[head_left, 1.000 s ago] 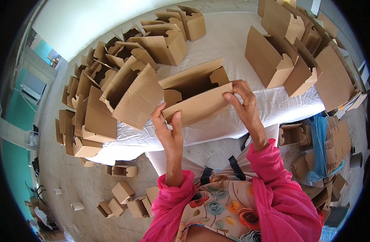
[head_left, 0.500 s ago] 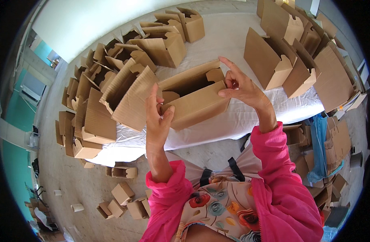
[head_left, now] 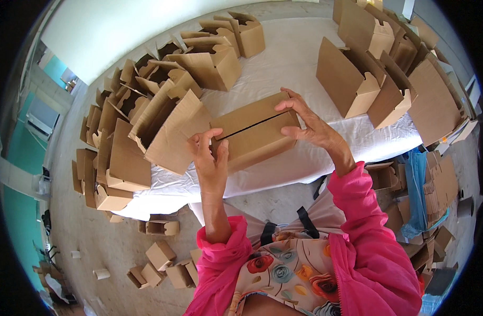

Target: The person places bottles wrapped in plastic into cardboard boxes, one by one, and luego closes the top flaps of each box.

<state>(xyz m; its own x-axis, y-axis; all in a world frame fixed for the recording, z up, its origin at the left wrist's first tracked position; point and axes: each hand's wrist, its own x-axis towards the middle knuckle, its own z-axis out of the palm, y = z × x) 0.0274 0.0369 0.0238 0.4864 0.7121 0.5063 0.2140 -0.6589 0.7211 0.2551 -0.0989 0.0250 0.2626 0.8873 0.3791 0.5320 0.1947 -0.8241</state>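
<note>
A brown cardboard box (head_left: 257, 145) rests on the white-covered table in front of me, its two long top flaps folded down with a thin dark slit between them. My left hand (head_left: 210, 160) grips the box's left end, fingertips at the top edge and thumb on the near side. At the opposite end my right hand (head_left: 316, 125) holds it, fingers over the far flap and thumb on the near flap. Close beside my left hand leans an open carton's raised corrugated flap (head_left: 179, 134). The inside of the held box is hidden.
Many open cartons (head_left: 212, 68) stand along the table's left side. More open cartons (head_left: 347, 79) line its right. The white cloth (head_left: 289, 58) covers the table. Small boxes (head_left: 161, 255) lie on the floor at left; flattened cardboard (head_left: 440, 184) and blue plastic (head_left: 416, 184) are at right.
The box's top flaps have come down, leaving only a narrow slit where its inside showed before. Both hands have lowered with the flaps, and my left fingers now reach over the top edge.
</note>
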